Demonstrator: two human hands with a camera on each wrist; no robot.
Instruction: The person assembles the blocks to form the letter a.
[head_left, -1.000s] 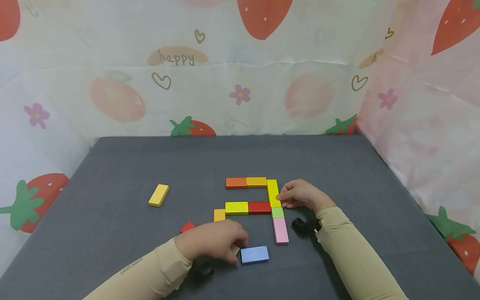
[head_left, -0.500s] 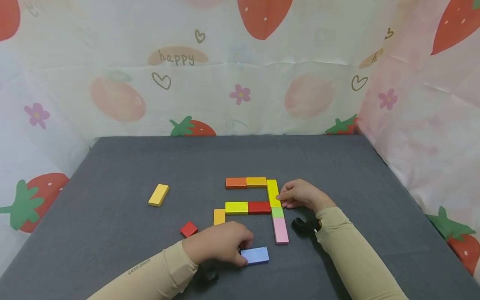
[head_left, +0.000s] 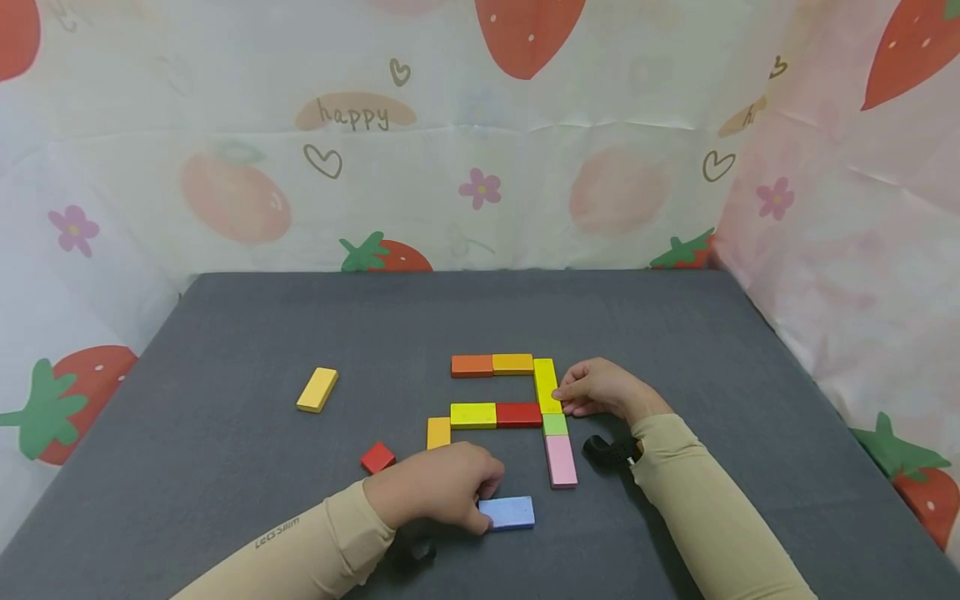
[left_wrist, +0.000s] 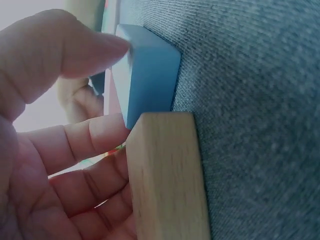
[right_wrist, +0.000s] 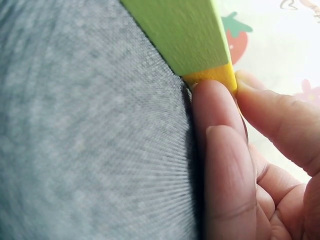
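My left hand point(head_left: 442, 483) pinches the left end of a light blue block point(head_left: 512, 513) between thumb and finger, low on the table. In the left wrist view, a plain wooden block point(left_wrist: 167, 175) lies against the blue one, beside my curled fingers; the hand hides it in the head view. My right hand point(head_left: 611, 390) holds the edge of a yellow block point(head_left: 546, 383), thumb on top and fingers along its side. That block adjoins a green block point(head_left: 555, 425), with a pink block point(head_left: 562, 462) below it.
Orange point(head_left: 472, 367) and amber point(head_left: 513, 365) blocks form the top row. A lime-yellow block point(head_left: 472, 416) and a red block point(head_left: 519, 415) form the middle row, with another amber block point(head_left: 438, 432) at its left. A red block point(head_left: 377, 457) and a yellow block point(head_left: 317, 390) lie apart leftward.
My left hand has moved right from the wooden block and taken hold of the blue block, which has shifted slightly left and nearer me. My right hand stays put.
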